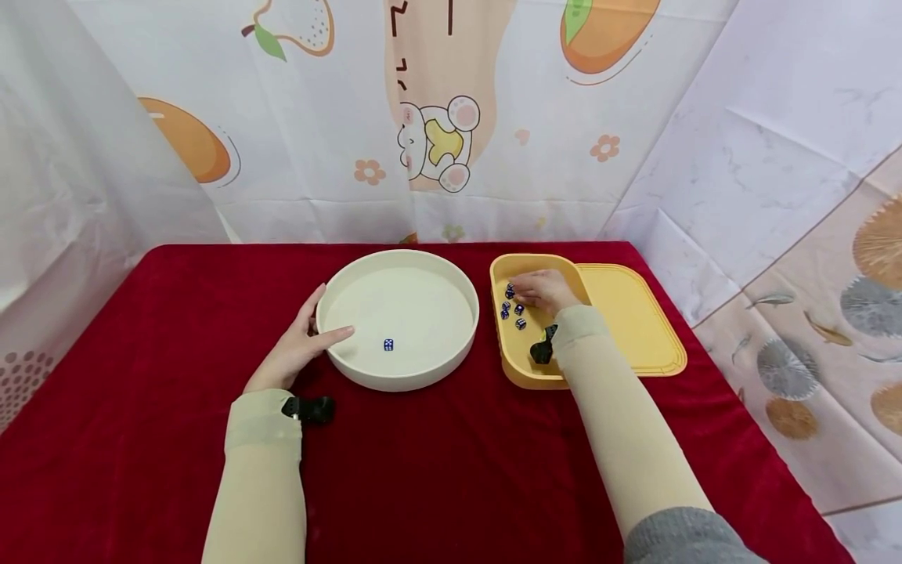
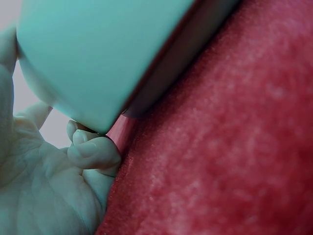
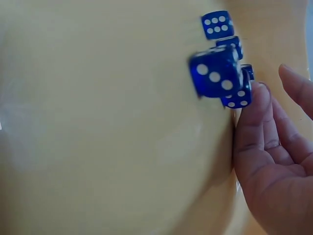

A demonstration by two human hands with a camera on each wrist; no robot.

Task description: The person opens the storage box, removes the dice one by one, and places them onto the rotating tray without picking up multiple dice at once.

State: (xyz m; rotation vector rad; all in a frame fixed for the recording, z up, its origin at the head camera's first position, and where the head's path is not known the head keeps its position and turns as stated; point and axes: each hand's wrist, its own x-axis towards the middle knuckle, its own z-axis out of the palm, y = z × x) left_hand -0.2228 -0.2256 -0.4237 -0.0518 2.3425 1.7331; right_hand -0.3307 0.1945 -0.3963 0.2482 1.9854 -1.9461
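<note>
My left hand (image 1: 292,348) holds the left rim of a round white tray (image 1: 423,305), its thumb inside the rim. In the left wrist view, curled fingers (image 2: 95,152) lie against the tray's underside. One blue die (image 1: 388,345) rests in the tray. My right hand (image 1: 550,290) reaches down into a yellow box (image 1: 533,382). Several blue dice (image 1: 520,323) lie in it, left of the hand. In the right wrist view, a fingertip is beside or touching a clustered die (image 3: 237,98). The fingers are bent loosely, with nothing visibly between them.
A flat yellow lid (image 1: 627,313) lies right of the box, partly hidden by the right arm. Red cloth (image 1: 423,470) covers the table. Printed white curtains (image 1: 317,157) hang at the back and sides.
</note>
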